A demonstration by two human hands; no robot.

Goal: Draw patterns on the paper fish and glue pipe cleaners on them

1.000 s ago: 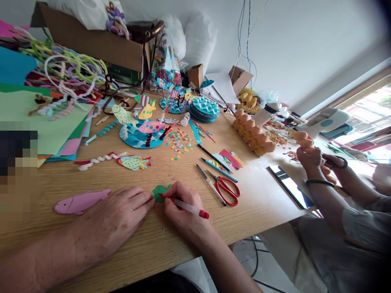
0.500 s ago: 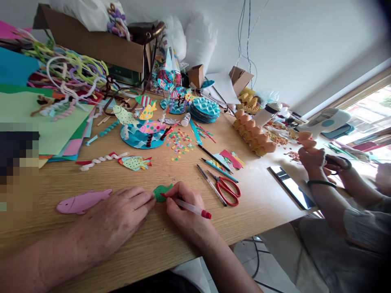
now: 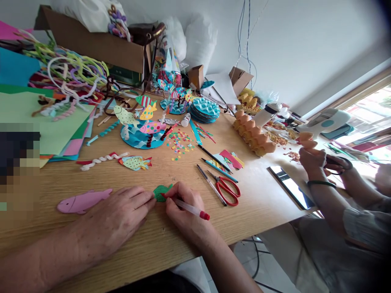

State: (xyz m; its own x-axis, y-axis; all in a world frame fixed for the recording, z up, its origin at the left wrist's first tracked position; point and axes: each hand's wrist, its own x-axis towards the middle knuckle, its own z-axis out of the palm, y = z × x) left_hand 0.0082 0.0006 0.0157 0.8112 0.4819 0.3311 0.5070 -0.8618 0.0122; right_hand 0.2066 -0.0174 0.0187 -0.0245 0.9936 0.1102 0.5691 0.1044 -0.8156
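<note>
A small green paper fish (image 3: 159,193) lies on the wooden table in front of me. My left hand (image 3: 124,209) rests flat, its fingertips at the left edge of the green fish. In my right hand (image 3: 185,207) a red pen (image 3: 192,209) with a clear barrel is pinched, its tip down on the green fish. A pink paper fish (image 3: 82,202) lies left of my left hand, partly beneath my fingers or wrist; I cannot tell which. Right of my right hand are red-handled scissors (image 3: 227,190), a capped clear pen (image 3: 210,184) and a teal pen (image 3: 218,169).
Behind stand a blue base (image 3: 142,138) with paper fish, loose confetti (image 3: 180,142) and stacked blue discs (image 3: 204,110). Coloured paper (image 3: 61,122) lies at left. At right, a co-worker's hands (image 3: 314,160) hold an egg-carton piece near a tablet (image 3: 290,187).
My right hand and the red pen's end have shifted very slightly left. The green fish and my left hand stay in place.
</note>
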